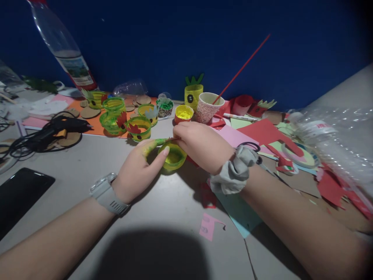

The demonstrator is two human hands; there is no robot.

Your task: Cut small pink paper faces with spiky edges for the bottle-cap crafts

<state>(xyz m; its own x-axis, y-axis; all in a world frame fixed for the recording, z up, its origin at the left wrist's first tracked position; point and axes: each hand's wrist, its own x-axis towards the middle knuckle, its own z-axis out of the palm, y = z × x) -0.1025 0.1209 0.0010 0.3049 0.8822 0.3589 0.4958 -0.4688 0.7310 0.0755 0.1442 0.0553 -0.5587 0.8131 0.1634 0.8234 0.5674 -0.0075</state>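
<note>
My left hand [138,169] grips a small round cup [174,156] painted yellow-green, thumb on its near rim; the index finger is smeared with yellow-green paint. My right hand [201,146] rests against the cup's far side and pinches what looks like a thin brush at its rim; the tool is mostly hidden. The cup sits on the grey table [163,210]. A grey watch is on my left wrist and a grey scrunchie on my right wrist.
Behind the hands stand several painted green-yellow cups [139,127], a pot of yellow paint [183,113], a patterned cup with a red stick [208,107] and a pineapple-like can [193,94]. Glue gun [62,127] and phone [20,194] left; paper scraps [262,132] and plastic bottle [335,136] right.
</note>
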